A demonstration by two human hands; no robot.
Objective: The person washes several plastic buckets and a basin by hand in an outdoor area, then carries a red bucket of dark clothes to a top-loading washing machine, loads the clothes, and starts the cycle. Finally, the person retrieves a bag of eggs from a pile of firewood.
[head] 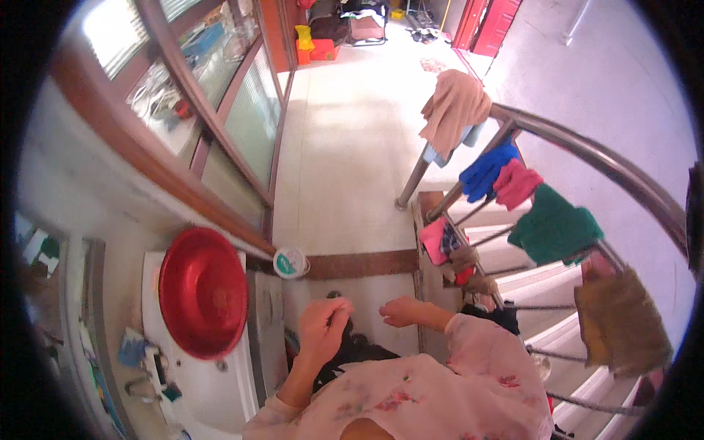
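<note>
My left hand [325, 325] is raised in front of my body, its fingers curled; whether they hold anything cannot be made out. To its right is my right hand [400, 312], fingers bent and pointing towards the left one, with no object visible in it. The two hands are apart, above the pale floor. A red plastic basin [203, 294] rests on the white washbasin [190, 385] at the left, the nearest large thing to my left hand. Beyond the hands, a small white lidded tub [290, 263] stands near the foot of the sliding door frame.
At the right, a metal stair railing [599, 151] carries several cloths, among them a tan cloth [455, 107], a green cloth [558, 225] and a brown cloth [624, 324]. Stairs lie behind it. A dark floor sill [363, 265] crosses ahead. Glazed sliding doors [250, 118] line the left.
</note>
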